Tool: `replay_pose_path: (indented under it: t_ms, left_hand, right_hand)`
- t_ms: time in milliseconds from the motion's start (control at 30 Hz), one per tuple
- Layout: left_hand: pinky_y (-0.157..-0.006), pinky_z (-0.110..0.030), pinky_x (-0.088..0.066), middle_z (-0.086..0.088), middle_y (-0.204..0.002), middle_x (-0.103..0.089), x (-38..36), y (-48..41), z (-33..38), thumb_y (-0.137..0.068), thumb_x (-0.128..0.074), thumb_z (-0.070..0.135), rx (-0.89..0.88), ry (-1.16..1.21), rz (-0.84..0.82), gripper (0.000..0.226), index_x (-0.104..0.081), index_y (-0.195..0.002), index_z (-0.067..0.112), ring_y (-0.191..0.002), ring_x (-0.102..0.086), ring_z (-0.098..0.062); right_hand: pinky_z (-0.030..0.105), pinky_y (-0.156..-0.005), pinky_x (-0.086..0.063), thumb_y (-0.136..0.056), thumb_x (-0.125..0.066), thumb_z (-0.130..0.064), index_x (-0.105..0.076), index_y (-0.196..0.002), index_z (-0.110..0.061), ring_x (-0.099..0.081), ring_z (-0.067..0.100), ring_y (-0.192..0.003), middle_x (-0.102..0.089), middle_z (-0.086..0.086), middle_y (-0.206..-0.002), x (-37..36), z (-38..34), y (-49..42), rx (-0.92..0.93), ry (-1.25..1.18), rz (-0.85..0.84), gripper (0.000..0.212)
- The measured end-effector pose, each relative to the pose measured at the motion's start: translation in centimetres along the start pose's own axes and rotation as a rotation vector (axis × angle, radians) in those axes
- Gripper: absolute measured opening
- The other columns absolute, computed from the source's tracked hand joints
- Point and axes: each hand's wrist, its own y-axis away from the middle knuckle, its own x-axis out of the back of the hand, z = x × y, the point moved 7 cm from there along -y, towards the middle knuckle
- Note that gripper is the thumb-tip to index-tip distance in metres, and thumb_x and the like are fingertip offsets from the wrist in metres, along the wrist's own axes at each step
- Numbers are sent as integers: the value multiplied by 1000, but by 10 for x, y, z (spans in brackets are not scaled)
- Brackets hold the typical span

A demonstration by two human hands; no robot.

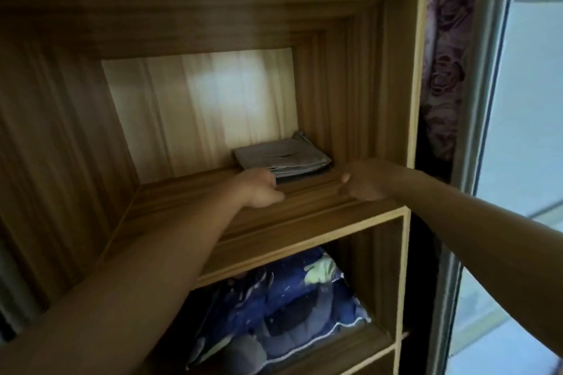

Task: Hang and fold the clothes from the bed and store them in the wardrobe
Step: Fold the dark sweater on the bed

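Because the wardrobe (pixel 411 100) is deep and the folded grey garments (pixel 283 157) sit well back on its middle shelf (pixel 213 222), close to the right wall, we reach in at full stretch, and that is where trouble could start. In the compartment below lies blue patterned bedding (pixel 289 307). Our left hand (pixel 259 187) is against the stack's front left edge with its fingers hidden there, so we cannot tell whether it grips the cloth or only pushes. A lopsided push could skew the layers or rumple the top fold. Our right hand (pixel 362 181) hovers near the shelf's front right, fingers curled, holding nothing we can see. Drawn out carelessly, either hand could drag the pile forward.
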Motion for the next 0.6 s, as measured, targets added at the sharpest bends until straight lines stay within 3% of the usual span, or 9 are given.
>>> replay_pose_path:
  t_ms: [167, 300, 367, 433, 533, 600]
  left_hand:
    - [-87, -36, -51, 5, -106, -64, -16, 14, 51, -88, -64, 49, -201, 34, -7, 28, -68, -102, 25, -96, -60, -15]
    - [-73, -29, -50, 5, -96, -66, -30, 40, 124, -84, -66, 47, -388, 157, -40, 23, -68, -94, 26, -86, -61, -13]
    - [-60, -27, -48, 4, -89, -68, -42, 57, 167, -86, -66, 46, -486, 174, -81, 25, -67, -91, 21, -80, -65, -19]
    - [-59, -29, -50, -4, -79, -66, -61, 73, 208, -91, -64, 44, -578, 163, -161, 31, -65, -93, 13, -76, -69, -30]
    - [-63, -33, -53, -12, -94, -68, -91, 93, 264, -93, -61, 42, -675, 101, -216, 34, -64, -105, 10, -71, -68, -27]
    - [-70, -34, -57, -9, -105, -66, -110, 102, 296, -93, -60, 42, -724, 57, -224, 33, -63, -106, 12, -76, -68, -24]
  right_hand:
    - [38, -97, -49, -98, -50, -46, -63, -124, -18, -58, 29, -120, -61, 7, -132, -15, 21, 71, -214, 39, 53, 41]
    - [36, -91, -52, -94, -55, -50, -65, -120, -21, -62, 28, -110, -65, 5, -123, -25, 52, 150, -412, 42, 72, 41]
    - [37, -92, -51, -93, -57, -51, -65, -120, -21, -61, 29, -112, -65, 5, -124, -30, 72, 192, -515, 39, 72, 41]
    - [34, -89, -46, -94, -57, -50, -65, -122, -19, -58, 29, -117, -63, 5, -127, -38, 92, 235, -610, 30, 56, 42]
    - [34, -90, -45, -96, -56, -49, -62, -127, -17, -57, 27, -119, -61, 4, -132, -48, 117, 300, -754, 23, 22, 46]
    - [33, -89, -43, -94, -58, -48, -61, -120, -18, -57, 25, -116, -61, 3, -130, -54, 134, 342, -849, 0, 4, 39]
